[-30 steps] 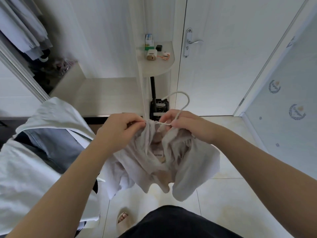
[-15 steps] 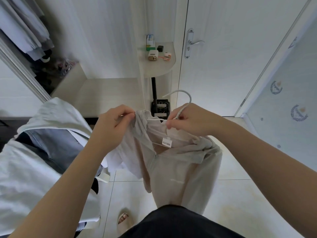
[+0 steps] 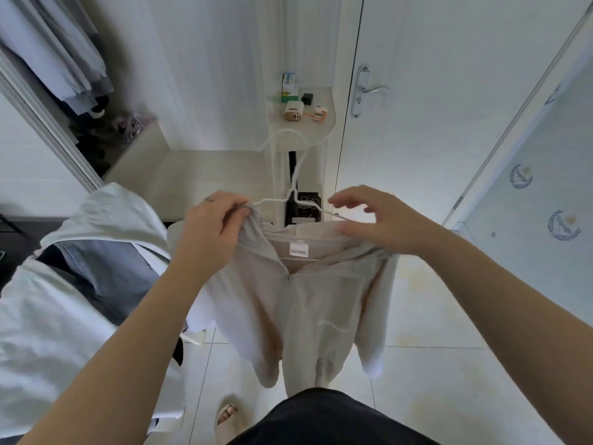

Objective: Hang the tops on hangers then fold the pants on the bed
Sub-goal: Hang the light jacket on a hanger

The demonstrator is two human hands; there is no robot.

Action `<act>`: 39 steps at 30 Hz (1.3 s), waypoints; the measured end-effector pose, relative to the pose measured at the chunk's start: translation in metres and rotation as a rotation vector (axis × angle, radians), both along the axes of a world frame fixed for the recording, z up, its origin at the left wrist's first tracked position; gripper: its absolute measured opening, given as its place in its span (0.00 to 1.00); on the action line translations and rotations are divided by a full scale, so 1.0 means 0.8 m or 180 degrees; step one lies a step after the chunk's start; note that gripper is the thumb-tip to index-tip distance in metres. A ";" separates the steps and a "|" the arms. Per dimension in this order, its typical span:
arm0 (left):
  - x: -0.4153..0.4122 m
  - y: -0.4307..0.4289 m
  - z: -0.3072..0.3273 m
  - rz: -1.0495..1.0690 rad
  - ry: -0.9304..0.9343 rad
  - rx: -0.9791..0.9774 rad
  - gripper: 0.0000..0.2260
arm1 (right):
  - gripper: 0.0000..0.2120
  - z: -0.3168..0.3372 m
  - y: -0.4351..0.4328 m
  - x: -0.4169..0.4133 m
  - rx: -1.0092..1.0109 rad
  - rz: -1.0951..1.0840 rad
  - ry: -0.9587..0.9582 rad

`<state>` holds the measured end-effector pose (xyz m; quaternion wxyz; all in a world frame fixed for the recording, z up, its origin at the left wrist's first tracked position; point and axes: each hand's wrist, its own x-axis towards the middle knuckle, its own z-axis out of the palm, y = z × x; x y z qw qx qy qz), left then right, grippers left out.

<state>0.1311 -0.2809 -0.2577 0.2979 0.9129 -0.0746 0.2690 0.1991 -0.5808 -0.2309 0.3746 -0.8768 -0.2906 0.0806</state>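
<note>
At chest height, centre of view: beige zip top (image 3: 308, 300), neck open, label showing, sleeves hanging toward the tiled floor (image 3: 449, 380).

- Mounting: the top sits partly on a white hanger (image 3: 293, 184). The hook stands up and hangs on nothing.
- Left hand (image 3: 215, 226): thumb and fingers pinch the top's left shoulder at the hanger's end.
- Right hand (image 3: 378, 223): fingers spread and loose, fingertips on the top's right shoulder. A bare length of hanger arm shows above the cloth there.
- Status, by judgement: this top is nearly seated, its right shoulder not yet settled, and it is not yet on a rail.
- At left: heap of garments (image 3: 64, 284), a pale shirt over blue and dark pieces. What it lies on cannot be told.
- Upper left: wardrobe clothes (image 3: 64, 59), already hung.
- Outstanding, by judgement: finish this top, take it to the rail, hang any tops in the heap, fold the pants. No folded pants show, and no bed can be made out.
</note>
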 end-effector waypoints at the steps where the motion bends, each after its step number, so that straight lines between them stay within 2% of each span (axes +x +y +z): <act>1: 0.001 0.010 0.000 0.0096 0.0010 -0.0059 0.05 | 0.22 -0.004 -0.015 0.000 -0.0155 0.0025 0.0127; 3: 0.004 0.026 0.003 0.0287 0.0089 -0.0170 0.06 | 0.27 -0.015 -0.035 0.000 -0.0499 0.0069 0.0340; 5: 0.008 0.035 0.007 0.0371 0.0103 -0.0261 0.06 | 0.27 -0.028 -0.042 0.003 -0.0703 -0.0077 0.0134; 10: 0.014 0.038 0.013 0.0337 0.0093 -0.0210 0.08 | 0.09 -0.025 -0.036 0.004 -0.0268 -0.0393 -0.0677; 12: 0.014 0.041 0.015 0.0344 0.0079 -0.0188 0.09 | 0.05 -0.018 -0.036 0.007 -0.0232 -0.0444 -0.0891; 14: 0.014 0.046 0.016 0.0389 0.0074 -0.0254 0.09 | 0.10 -0.012 -0.039 0.011 -0.0077 -0.0421 -0.0818; 16: 0.012 0.051 0.017 0.0444 0.0095 -0.0374 0.09 | 0.22 -0.010 -0.044 0.010 0.0106 -0.0219 -0.0593; 17: 0.011 0.053 0.017 0.0445 0.0110 -0.0435 0.09 | 0.27 -0.010 -0.043 0.007 0.0068 -0.0067 -0.0587; 19: 0.012 0.056 0.019 0.0446 0.0150 -0.0536 0.09 | 0.31 -0.017 -0.038 0.004 -0.0218 0.0177 -0.0854; 21: 0.013 0.056 0.019 0.0471 0.0226 -0.0587 0.09 | 0.27 -0.023 -0.031 0.007 -0.0333 0.0117 -0.1256; 23: 0.015 0.055 0.018 0.0472 0.0298 -0.0546 0.10 | 0.18 -0.021 -0.028 0.011 -0.0272 -0.0052 -0.1626; 25: 0.014 0.056 0.017 0.0469 0.0346 -0.0477 0.10 | 0.12 -0.018 -0.028 0.014 -0.0249 -0.0079 -0.1731; 28: 0.010 0.057 0.015 0.0417 0.0333 -0.0268 0.10 | 0.13 -0.001 -0.027 0.017 -0.0355 -0.0046 -0.1481; 31: 0.007 0.046 0.015 0.0184 0.0337 0.0034 0.08 | 0.16 0.042 -0.017 0.023 -0.0199 -0.0092 -0.1083; 34: 0.006 0.026 0.016 -0.0160 0.0389 0.0376 0.07 | 0.19 0.084 0.019 0.021 0.0651 -0.0183 -0.0865; 36: 0.007 0.018 0.022 -0.0263 0.0282 0.0284 0.07 | 0.17 0.099 0.051 0.015 0.1452 -0.0156 -0.0581; 37: 0.006 0.017 0.026 -0.0272 0.0191 0.0097 0.07 | 0.19 0.103 0.062 0.014 0.1497 -0.0112 -0.0397; 38: 0.005 0.017 0.030 -0.0245 0.0095 -0.0123 0.08 | 0.24 0.105 0.069 0.016 0.1133 -0.0067 -0.0279; 39: 0.003 0.019 0.035 -0.0173 0.0022 -0.0328 0.08 | 0.30 0.103 0.068 0.021 0.0439 -0.0049 -0.0281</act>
